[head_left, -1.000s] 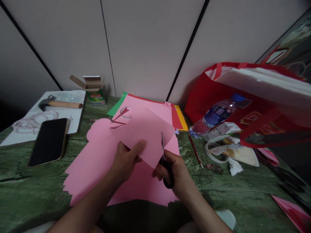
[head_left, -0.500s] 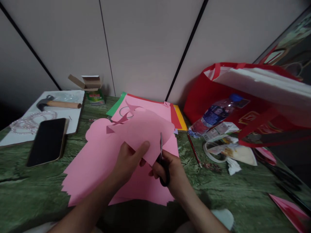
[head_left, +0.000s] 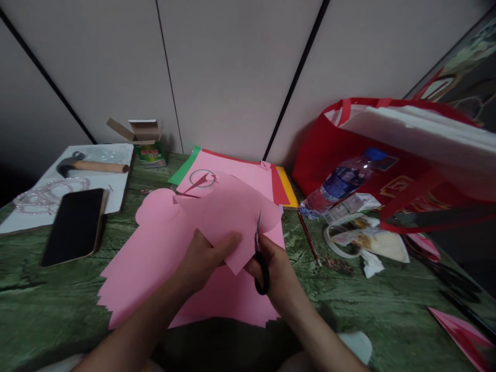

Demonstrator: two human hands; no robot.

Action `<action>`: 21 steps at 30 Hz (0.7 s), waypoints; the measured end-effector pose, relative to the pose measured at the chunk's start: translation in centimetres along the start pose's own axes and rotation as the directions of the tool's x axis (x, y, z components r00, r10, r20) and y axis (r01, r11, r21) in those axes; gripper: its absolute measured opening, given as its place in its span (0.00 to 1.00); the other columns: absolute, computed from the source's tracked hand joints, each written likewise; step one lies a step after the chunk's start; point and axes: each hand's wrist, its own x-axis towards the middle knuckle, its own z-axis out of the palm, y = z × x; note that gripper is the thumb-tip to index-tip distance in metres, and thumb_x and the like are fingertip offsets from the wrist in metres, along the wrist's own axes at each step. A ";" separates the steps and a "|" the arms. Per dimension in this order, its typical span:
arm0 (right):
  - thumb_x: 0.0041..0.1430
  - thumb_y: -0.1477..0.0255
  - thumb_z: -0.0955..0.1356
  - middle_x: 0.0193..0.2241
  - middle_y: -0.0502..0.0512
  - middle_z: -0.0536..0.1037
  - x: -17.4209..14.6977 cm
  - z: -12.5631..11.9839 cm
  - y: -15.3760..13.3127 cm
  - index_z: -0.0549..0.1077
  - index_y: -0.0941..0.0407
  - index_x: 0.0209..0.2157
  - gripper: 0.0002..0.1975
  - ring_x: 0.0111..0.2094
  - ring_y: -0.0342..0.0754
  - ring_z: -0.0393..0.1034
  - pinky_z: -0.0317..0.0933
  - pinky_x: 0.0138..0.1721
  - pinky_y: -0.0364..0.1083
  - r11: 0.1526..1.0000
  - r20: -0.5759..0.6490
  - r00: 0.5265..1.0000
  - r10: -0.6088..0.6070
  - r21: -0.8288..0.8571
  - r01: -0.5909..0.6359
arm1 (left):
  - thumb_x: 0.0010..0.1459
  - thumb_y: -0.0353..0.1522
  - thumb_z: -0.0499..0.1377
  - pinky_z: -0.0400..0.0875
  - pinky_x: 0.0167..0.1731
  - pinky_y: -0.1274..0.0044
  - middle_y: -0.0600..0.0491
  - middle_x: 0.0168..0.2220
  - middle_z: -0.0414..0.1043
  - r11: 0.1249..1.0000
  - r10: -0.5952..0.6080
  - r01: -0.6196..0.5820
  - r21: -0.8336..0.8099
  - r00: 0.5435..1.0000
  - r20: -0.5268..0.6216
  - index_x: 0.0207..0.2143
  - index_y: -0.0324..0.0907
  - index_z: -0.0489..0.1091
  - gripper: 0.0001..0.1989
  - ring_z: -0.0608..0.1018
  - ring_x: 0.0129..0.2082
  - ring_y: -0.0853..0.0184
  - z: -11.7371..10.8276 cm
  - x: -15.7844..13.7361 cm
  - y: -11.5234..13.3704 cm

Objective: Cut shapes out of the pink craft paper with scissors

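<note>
My left hand [head_left: 209, 256] pinches a piece of pink paper [head_left: 232, 212], thumb on top and the other fingers underneath. The paper has a curved cut edge on its right and a thin strip trailing at its far left. In my right hand [head_left: 273, 266] is a pair of scissors [head_left: 262, 271], its black handles around my fingers and its blades pointing away from me at the paper's right part. Below both hands lies a stack of pink sheets [head_left: 147, 274] with stepped edges.
Behind the stack are coloured sheets [head_left: 287, 188] and a small open box [head_left: 152, 154]. To the left are a hammer [head_left: 101, 166], beads [head_left: 50, 196] and a phone [head_left: 75, 227]. On the right stand a red bag [head_left: 321, 139] and a bottle [head_left: 337, 181], near a pencil [head_left: 310, 240] and tape roll [head_left: 339, 248].
The held paper has turned and tilted slightly, and its trailing strip at the far left has shifted. The scissors remain at the paper's right side, their blades a little more upright.
</note>
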 end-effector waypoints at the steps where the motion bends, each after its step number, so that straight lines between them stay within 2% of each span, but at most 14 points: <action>1: 0.38 0.66 0.75 0.22 0.46 0.70 0.0 0.0 0.0 0.66 0.53 0.26 0.16 0.25 0.45 0.64 0.60 0.30 0.45 1.000 0.003 1.000 -0.003 0.006 0.003 | 0.48 0.35 0.63 0.73 0.24 0.79 0.51 0.34 0.76 1.000 -0.002 0.002 0.000 1.000 0.009 0.38 0.42 0.69 0.14 0.77 0.33 0.64 0.0 0.0 0.0; 10: 0.38 0.70 0.75 0.22 0.45 0.68 -0.1 -0.2 0.2 0.64 0.54 0.24 0.16 0.26 0.44 0.62 0.59 0.31 0.45 1.000 -0.021 1.000 0.000 0.008 0.000 | 0.49 0.35 0.63 0.73 0.24 0.81 0.52 0.34 0.75 1.000 -0.004 0.005 -0.014 1.000 0.030 0.39 0.43 0.70 0.13 0.77 0.34 0.65 -0.1 0.2 -0.3; 16: 0.40 0.69 0.74 0.23 0.45 0.70 -0.1 -0.2 0.2 0.66 0.53 0.28 0.14 0.25 0.44 0.64 0.59 0.31 0.45 0.999 0.007 1.000 -0.028 0.018 0.028 | 0.50 0.34 0.62 0.73 0.26 0.80 0.53 0.34 0.75 1.000 0.014 -0.014 -0.006 1.000 0.025 0.39 0.43 0.70 0.13 0.77 0.34 0.66 -0.1 0.1 -0.2; 21: 0.40 0.68 0.74 0.24 0.46 0.71 -0.2 -0.3 0.3 0.66 0.53 0.28 0.14 0.26 0.44 0.65 0.60 0.32 0.45 0.999 0.013 0.999 -0.034 0.017 0.033 | 0.49 0.35 0.63 0.71 0.21 0.82 0.53 0.32 0.75 1.000 0.003 -0.004 0.008 1.000 0.026 0.38 0.42 0.70 0.12 0.77 0.31 0.66 -0.1 0.1 -0.4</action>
